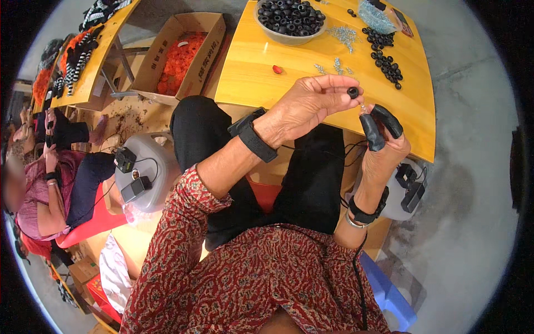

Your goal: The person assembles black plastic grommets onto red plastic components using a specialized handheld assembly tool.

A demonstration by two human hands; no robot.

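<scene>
Over the near edge of the yellow table, my left hand (318, 107) pinches a small round black bead (352, 93) with a hole between thumb and fingertips. Just below and to its right is my right hand (386, 149), with black covers on its thumb and index finger. Those two covered tips close on a tiny clear or silvery piece (363, 108), too small to name surely. The bead and this piece are close together; whether they touch I cannot tell. More black beads (387, 68) lie loose on the table beyond my hands, near scattered small silvery pieces (337, 65).
A bowl of black beads (291, 38) stands on the yellow table (250, 72), with a clear tub (378, 19) of silvery pieces at the far right. A red bit (277, 69) lies between. Left are a cardboard box (192, 78) of orange material and a seated person (47, 195).
</scene>
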